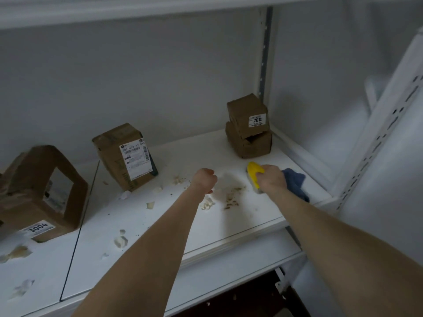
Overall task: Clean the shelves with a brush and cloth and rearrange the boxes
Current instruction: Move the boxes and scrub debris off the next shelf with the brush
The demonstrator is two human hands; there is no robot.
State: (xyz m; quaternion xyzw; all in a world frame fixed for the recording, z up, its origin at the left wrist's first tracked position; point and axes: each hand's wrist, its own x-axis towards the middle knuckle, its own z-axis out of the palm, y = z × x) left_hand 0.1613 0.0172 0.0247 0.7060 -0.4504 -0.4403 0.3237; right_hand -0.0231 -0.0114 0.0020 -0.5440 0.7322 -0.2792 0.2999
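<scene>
Right hand grips yellow scrub brush over its hard top, bristles down on shelf. Blue cloth just right of this hand, soft and limp. Left hand curled in fist, nothing seen inside. Brown crumbs between hands, probably light and loose. Brush looks stiff and light; a grip over the top suits it.

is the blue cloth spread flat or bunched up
Bunched up: the blue cloth sits crumpled in folds beside the right hand, which grips the yellow brush.
</scene>
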